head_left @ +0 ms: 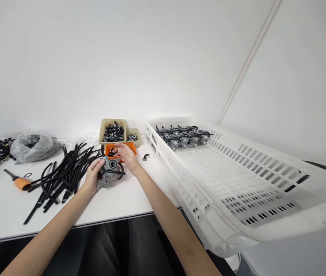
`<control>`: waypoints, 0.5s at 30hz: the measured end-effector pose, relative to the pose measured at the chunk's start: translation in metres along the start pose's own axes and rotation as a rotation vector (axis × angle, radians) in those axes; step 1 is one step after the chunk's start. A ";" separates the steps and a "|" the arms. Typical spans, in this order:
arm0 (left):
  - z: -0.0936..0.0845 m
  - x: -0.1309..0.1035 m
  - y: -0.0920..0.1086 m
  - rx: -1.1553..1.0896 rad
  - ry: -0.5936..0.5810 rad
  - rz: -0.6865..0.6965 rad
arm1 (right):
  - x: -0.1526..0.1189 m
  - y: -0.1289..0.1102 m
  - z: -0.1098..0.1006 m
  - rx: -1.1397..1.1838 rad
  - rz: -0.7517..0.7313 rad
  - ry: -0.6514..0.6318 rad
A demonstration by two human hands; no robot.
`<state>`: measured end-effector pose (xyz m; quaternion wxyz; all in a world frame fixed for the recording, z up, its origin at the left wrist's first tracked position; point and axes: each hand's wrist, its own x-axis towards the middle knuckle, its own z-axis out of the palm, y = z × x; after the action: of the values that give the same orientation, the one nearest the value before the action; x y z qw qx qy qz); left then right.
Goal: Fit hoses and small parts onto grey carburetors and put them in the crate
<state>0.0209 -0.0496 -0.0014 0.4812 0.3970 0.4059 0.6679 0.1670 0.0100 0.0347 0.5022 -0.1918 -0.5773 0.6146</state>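
My left hand (93,175) is closed around a grey metal carburetor (111,164) with a short black hose looped on its right side. The carburetor is held just above the white table, its round bore facing up toward me. My right hand (127,155) reaches over the orange basket (132,146) behind the carburetor, fingers stretched out and apart. Small black parts (111,152) lie in that basket, close to my right fingertips. Whether a fingertip touches one of them I cannot tell.
Left are loose black hoses (65,176), an orange-handled screwdriver (22,183) and a plastic bag (35,147). Behind stand a beige bin (102,128) of parts and a smaller bin (139,134). A small part (145,156) lies beside the large white crate (174,172), which holds several carburetors (183,136).
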 end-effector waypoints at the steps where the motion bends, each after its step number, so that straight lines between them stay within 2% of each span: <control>1: -0.001 0.001 0.000 0.006 0.066 0.062 | 0.000 0.002 0.001 -0.041 -0.014 -0.021; 4: -0.006 0.006 -0.002 0.031 0.236 0.201 | -0.003 0.009 0.005 -0.222 -0.098 -0.097; 6: -0.009 0.008 -0.004 0.046 0.317 0.231 | -0.007 0.015 0.008 -0.329 -0.095 -0.154; 10: -0.014 0.009 -0.006 0.076 0.410 0.273 | -0.014 0.020 0.013 -0.441 -0.087 -0.204; 15: -0.018 0.010 -0.010 0.184 0.469 0.430 | -0.017 0.018 0.011 -0.504 -0.127 -0.231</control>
<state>0.0055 -0.0404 -0.0154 0.1848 0.3508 0.4712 0.7879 0.1578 -0.0071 0.0154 0.4071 -0.2029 -0.7761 0.4367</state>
